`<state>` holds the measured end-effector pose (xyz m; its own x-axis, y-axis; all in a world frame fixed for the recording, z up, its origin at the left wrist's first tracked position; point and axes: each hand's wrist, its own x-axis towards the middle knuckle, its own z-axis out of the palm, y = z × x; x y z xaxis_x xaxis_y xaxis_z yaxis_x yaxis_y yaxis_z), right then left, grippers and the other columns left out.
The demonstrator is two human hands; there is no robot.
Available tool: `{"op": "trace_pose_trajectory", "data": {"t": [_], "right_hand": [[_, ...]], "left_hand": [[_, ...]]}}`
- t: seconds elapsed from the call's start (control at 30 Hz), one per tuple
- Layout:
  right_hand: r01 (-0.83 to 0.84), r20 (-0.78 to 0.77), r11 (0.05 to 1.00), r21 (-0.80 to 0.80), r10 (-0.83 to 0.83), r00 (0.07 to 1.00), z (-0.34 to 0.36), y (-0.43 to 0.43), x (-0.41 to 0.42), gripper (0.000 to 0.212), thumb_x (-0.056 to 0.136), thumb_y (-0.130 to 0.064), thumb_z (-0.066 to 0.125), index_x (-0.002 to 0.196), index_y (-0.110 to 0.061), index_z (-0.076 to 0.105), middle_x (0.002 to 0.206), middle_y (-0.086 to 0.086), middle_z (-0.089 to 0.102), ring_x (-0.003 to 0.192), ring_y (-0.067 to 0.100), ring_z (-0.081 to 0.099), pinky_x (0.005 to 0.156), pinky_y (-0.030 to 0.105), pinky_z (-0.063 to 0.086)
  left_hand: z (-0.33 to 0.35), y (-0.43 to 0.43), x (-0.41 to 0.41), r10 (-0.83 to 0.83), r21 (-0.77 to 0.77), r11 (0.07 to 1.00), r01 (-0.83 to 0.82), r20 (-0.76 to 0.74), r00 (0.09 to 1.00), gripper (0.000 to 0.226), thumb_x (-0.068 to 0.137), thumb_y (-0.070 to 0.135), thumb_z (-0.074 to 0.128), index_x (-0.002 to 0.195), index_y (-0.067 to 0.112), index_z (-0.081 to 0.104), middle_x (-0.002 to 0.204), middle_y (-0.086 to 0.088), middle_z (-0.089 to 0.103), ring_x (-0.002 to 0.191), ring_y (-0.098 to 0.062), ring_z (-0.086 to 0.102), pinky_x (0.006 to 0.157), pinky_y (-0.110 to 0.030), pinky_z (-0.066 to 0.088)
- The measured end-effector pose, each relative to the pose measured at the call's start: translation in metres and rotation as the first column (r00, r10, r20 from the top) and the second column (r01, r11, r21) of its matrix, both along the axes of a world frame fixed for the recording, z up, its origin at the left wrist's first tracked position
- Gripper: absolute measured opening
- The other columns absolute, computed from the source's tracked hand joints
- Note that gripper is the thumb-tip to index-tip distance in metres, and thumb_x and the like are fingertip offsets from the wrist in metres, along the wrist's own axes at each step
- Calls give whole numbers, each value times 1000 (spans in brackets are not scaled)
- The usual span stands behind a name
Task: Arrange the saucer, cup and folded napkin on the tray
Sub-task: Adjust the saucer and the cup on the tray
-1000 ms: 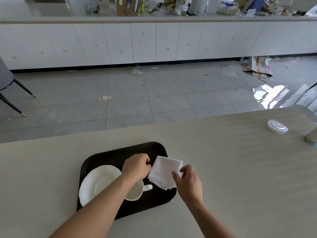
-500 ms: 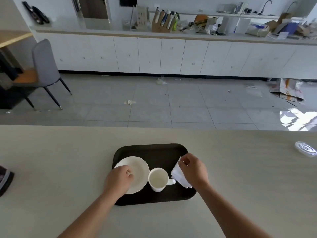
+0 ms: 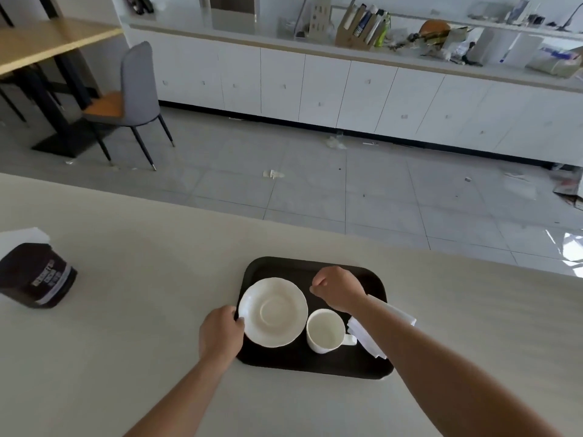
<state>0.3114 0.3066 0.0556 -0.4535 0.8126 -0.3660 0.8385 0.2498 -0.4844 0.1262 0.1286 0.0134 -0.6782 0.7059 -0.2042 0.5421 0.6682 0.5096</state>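
A dark tray (image 3: 315, 364) lies on the pale table. On its left half sits a white saucer (image 3: 273, 311). A white cup (image 3: 326, 331) stands upright to the saucer's right, handle pointing right. The folded white napkin (image 3: 369, 337) lies at the tray's right side, partly under my right forearm. My left hand (image 3: 220, 334) grips the saucer's left rim at the tray's left edge. My right hand (image 3: 339, 293) hovers over the tray's far part, fingers curled, holding nothing.
A dark cylindrical container (image 3: 36, 274) with white tissue sticking out lies on the table (image 3: 126, 310) at far left. Beyond the table's far edge is tiled floor, a grey chair (image 3: 132, 96) and white cabinets.
My right hand has let go of the napkin and moved left and farther over the tray. My left hand shifted to the saucer's left rim. The camera view swung left.
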Motion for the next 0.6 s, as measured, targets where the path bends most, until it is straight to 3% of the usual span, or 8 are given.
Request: {"op": "trace_pose_trajectory", "data": {"t": [0.07,0.17,0.33,0.5,0.6], "right_hand": [[-34,42,999,-27,35,998,-7,1,-7,20,87,-35,67,103,-23,71,103,-3,72,96,21,66,84,35,56],[-50,106,997,-52,55,993,-16,1,-11,30,87,-37,67,111,-19,67,105,0,69,98,23,64,84,36,55],[-38,174,989,-145,63,983,-23,2,-16,27,87,-29,65,94,-5,73,93,12,76,90,31,71,75,39,58],[-57,241,986,-157,94,966,-28,3,-23,17,84,-22,68,78,-6,67,68,6,59,68,29,60,57,27,42],[-60,267,988,-145,98,959,-28,4,-26,16,81,-22,70,79,-6,69,69,5,60,67,27,58,58,28,44]], "left_hand": [[-3,3,-2,-3,-9,1000,3,-11,1000,19,82,14,58,65,5,56,61,-6,59,59,-25,51,55,-36,39],[-6,6,0,-1,-6,1000,0,-34,999,18,79,11,57,62,6,55,57,-7,58,53,-21,43,50,-34,32],[-8,9,-2,-7,-9,1000,7,-32,999,15,78,8,55,64,9,59,58,-5,60,57,-25,53,50,-34,36],[-11,10,-2,0,1,1000,0,-40,999,14,78,6,56,64,6,59,58,-7,61,54,-21,44,50,-33,32],[-9,12,-3,-6,13,1000,6,3,1000,13,77,5,57,66,7,63,61,-8,64,59,-26,53,54,-35,40]]}}
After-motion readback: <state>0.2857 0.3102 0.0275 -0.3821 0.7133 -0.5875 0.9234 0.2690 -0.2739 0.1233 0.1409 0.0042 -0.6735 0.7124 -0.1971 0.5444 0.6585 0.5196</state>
